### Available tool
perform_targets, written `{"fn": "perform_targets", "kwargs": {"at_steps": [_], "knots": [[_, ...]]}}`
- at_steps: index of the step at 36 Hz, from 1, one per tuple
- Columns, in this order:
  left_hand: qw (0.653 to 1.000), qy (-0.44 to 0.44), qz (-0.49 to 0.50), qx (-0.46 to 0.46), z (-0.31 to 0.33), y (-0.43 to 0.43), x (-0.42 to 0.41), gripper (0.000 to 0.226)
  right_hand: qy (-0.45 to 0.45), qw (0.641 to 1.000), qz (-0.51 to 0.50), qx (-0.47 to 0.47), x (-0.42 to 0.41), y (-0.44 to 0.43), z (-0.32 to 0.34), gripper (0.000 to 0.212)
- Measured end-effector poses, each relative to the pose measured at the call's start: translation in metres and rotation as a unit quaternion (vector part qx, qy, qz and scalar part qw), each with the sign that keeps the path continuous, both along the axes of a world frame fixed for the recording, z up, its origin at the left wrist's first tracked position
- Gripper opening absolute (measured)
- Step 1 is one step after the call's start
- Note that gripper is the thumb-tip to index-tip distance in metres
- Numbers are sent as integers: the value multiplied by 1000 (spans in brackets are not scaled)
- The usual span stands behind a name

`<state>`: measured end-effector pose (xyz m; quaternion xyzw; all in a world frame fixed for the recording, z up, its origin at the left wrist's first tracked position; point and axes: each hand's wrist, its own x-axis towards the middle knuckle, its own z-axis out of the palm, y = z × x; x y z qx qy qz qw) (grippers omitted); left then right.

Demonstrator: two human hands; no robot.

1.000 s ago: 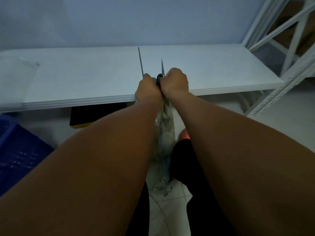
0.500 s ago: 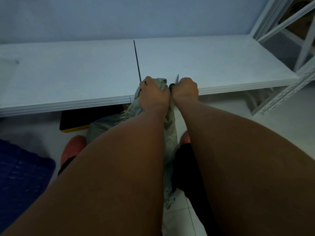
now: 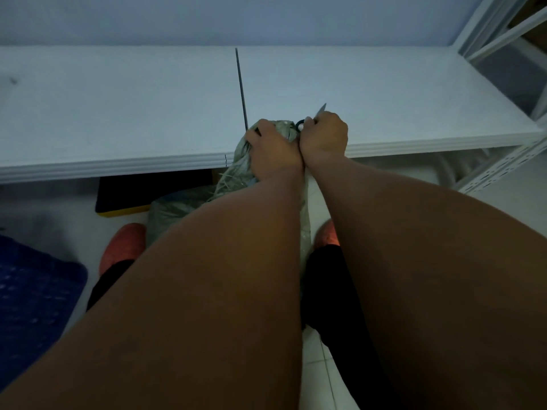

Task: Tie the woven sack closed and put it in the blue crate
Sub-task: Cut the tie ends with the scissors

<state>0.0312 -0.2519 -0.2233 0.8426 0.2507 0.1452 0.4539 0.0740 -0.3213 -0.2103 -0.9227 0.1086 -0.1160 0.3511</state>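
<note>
A grey-green woven sack (image 3: pixel 174 207) stands on the floor between my feet, its frayed neck bunched up in front of the white shelf's edge. My left hand (image 3: pixel 273 150) grips that gathered neck from above. Just to its right, my right hand (image 3: pixel 324 137) pinches a black cable tie (image 3: pixel 299 124) looped at the neck, and the tie's thin tail pokes up past my knuckles. The blue crate (image 3: pixel 32 294) sits on the floor at the lower left, partly cut off by the frame. My forearms hide most of the sack's body.
A long white shelf board (image 3: pixel 118 113) runs across the view, with a dark seam line in the middle. White metal racking (image 3: pixel 500 170) stands at the right. Under the shelf lies a black and yellow object (image 3: pixel 127 199). My orange shoes (image 3: pixel 122 247) stand on white floor tiles.
The sack's neck has been gathered up into my left hand and both hands shifted slightly right. The tie's tail now shows shorter above my right hand. The view tilted down, showing shoes and crate.
</note>
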Motion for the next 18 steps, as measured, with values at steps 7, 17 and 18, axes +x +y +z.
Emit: {"fn": "perform_targets", "kwargs": {"at_steps": [7,17,18], "knots": [[1000,23,-12,16,3,1,2,54,-22,1000,5,0,-5,0,2,29],[992,53,-107,41,18,26,-10,36,64,995,74,-31,-17,23,21,33],[990,53,-127,41,21,33,-14,30,76,993,87,-41,-22,27,25,29]]}}
